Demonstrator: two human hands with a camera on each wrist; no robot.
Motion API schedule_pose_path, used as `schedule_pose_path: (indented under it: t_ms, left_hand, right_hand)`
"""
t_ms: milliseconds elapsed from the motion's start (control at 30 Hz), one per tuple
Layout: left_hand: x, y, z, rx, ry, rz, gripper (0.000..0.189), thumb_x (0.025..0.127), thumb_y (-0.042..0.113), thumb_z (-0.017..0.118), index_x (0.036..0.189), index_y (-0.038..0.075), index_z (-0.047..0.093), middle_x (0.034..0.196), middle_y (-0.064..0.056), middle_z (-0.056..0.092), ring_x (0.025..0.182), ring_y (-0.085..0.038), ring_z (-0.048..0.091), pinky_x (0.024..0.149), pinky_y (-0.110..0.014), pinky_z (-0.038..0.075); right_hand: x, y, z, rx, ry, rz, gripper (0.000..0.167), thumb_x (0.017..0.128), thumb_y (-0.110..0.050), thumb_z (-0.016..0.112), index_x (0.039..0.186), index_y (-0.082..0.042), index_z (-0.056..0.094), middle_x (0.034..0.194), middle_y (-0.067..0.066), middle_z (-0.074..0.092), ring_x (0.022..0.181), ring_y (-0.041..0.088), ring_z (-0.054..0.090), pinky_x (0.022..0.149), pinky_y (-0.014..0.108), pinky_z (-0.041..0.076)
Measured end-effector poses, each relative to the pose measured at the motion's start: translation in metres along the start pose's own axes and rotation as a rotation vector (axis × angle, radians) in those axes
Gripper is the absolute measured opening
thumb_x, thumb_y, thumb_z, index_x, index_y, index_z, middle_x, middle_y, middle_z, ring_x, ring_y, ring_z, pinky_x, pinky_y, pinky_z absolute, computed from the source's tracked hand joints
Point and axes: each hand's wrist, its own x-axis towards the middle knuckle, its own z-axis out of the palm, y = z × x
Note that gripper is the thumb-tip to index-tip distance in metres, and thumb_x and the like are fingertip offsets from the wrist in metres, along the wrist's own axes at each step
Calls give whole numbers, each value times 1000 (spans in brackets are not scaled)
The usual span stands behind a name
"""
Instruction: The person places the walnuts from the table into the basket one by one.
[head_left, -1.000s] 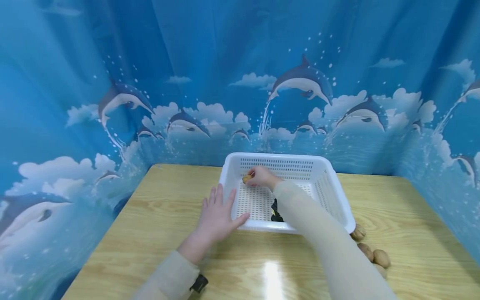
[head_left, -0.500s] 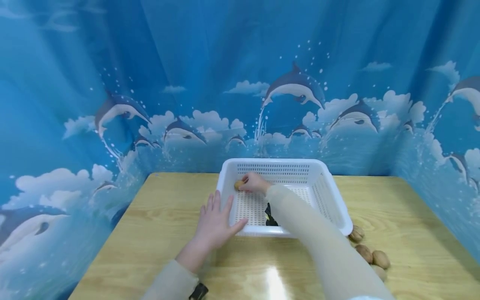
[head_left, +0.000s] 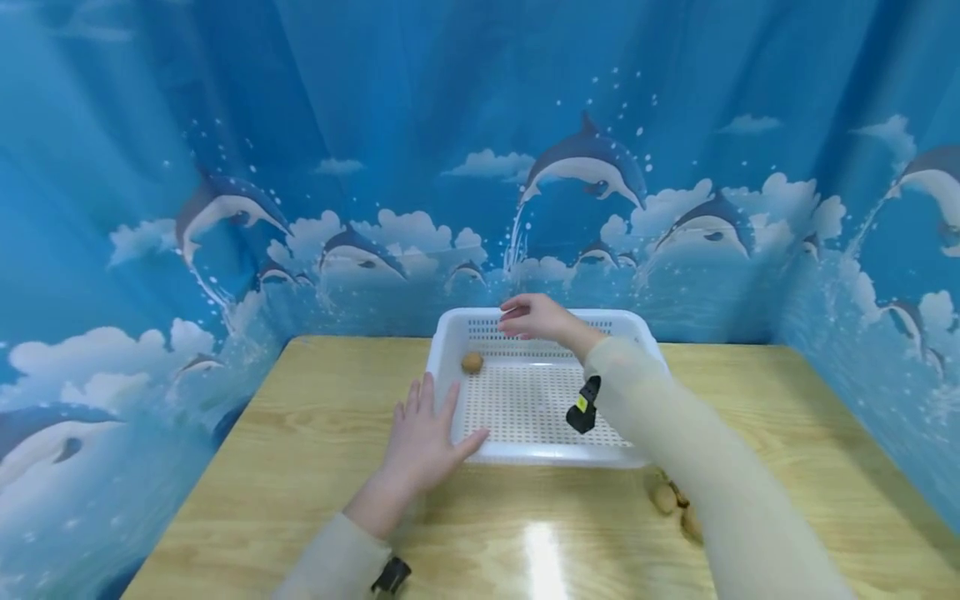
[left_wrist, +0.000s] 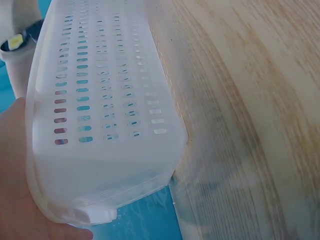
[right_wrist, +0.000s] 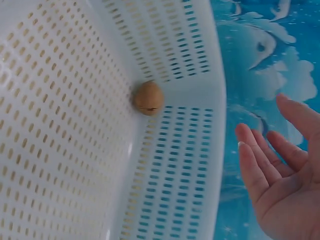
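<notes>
A white slotted plastic basket stands on the table. One walnut lies in its back left corner; the same walnut shows clearly in the right wrist view. My right hand is above the basket's back side, fingers loosely spread, holding nothing. My left hand rests with straight fingers at the basket's left rim. In the left wrist view, part of the left hand lies along the basket wall.
Several walnuts lie on the wooden table right of the basket's front corner, partly hidden by the right sleeve. A blue dolphin-print curtain hangs behind the table.
My right hand has let go of the walnut in the basket's back left corner and moved up and to the right. My left hand has stayed at the rim.
</notes>
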Motion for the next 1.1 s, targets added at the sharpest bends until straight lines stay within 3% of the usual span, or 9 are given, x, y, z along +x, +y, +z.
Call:
schedule_pose_path:
  t_ms: [133,400,533,667,933,1033,1100]
  left_hand:
    - [-1,-3,1,-8,-2,-5,85,84,69,44,148,15,27,153,-23,6,138,-42,5,106,-60,16]
    - [1,0,-1,-6,-41,-12,87,85,70,41,149,15,22,153,-22,1,138,-41,1,108,-57,14]
    - [0,-1,-2,-10,-48,-17,86,85,69,41,150,15,22,153,-22,0,138,-41,2,108,-57,15]
    - [1,-1,-3,7,-66,-38,87,85,71,40,150,16,20,154,-21,-1,139,-40,3,108,-57,15]
    - [5,2,-4,-3,-76,-18,89,84,72,38,150,17,18,154,-20,-1,139,-39,2,109,-55,14]
    - [4,2,-4,8,-84,-33,88,84,72,38,151,18,17,154,-20,-2,139,-39,1,109,-55,13]
    - [2,0,-4,21,-82,-45,88,84,72,38,150,18,17,154,-20,-2,139,-39,1,109,-55,14]
  right_hand:
    - [-2,10,-14,-18,23,21,51,90,-26,63,135,-7,46,124,12,56,111,25,55,90,39,48]
    - [-47,14,-46,-93,57,-75,57,91,-33,60,139,-8,41,134,13,50,122,29,46,97,46,41]
    - [-69,21,-56,-114,74,-73,59,91,-35,59,140,-7,40,135,14,49,124,31,43,99,50,38]
    - [-93,35,-61,-101,70,-46,62,91,-36,60,139,-4,39,135,18,47,124,33,43,98,51,38]
    - [-142,74,-78,-136,158,-31,62,94,-37,54,140,1,36,135,23,46,120,38,46,95,54,40]
    - [-152,87,-80,-136,165,0,63,94,-39,53,140,1,35,136,24,45,119,37,47,95,54,39]
    - [-157,97,-80,-131,165,8,64,95,-38,52,140,2,34,136,24,44,117,28,51,95,53,40]
